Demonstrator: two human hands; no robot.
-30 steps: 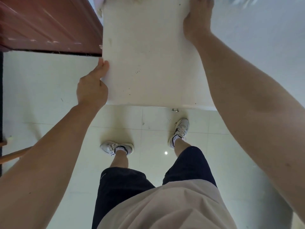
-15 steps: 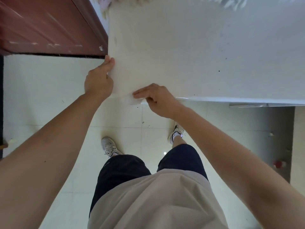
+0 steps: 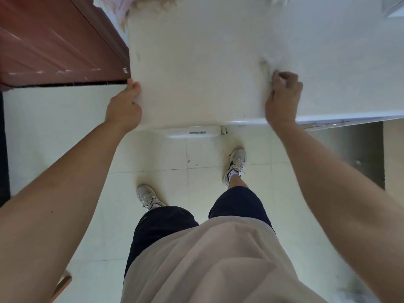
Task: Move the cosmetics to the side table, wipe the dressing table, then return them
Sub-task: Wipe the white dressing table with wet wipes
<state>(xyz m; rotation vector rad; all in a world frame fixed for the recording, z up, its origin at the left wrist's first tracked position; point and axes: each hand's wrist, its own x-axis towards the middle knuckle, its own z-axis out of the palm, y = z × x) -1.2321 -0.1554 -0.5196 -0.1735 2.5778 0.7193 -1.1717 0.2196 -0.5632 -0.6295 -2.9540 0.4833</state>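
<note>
The white dressing table (image 3: 196, 62) fills the upper middle of the head view, its top bare where I can see it. My left hand (image 3: 123, 108) grips the table's left edge near the front corner, thumb on top. My right hand (image 3: 283, 99) is closed into a fist on the tabletop near the front edge, pressing a white wipe (image 3: 267, 62) that shows blurred just beyond the knuckles. No cosmetics are in view.
A red-brown wooden cabinet (image 3: 54, 44) stands against the table's left side. Pink and cream fluffy fabric (image 3: 122, 7) lies at the table's far left edge. A white drawer front (image 3: 192, 132) sticks out under the front edge. My feet stand on pale floor tiles (image 3: 65, 138).
My right hand has come from the far edge to the front left edge, then slid right along the tabletop with the wipe. My left hand stayed on the left edge.
</note>
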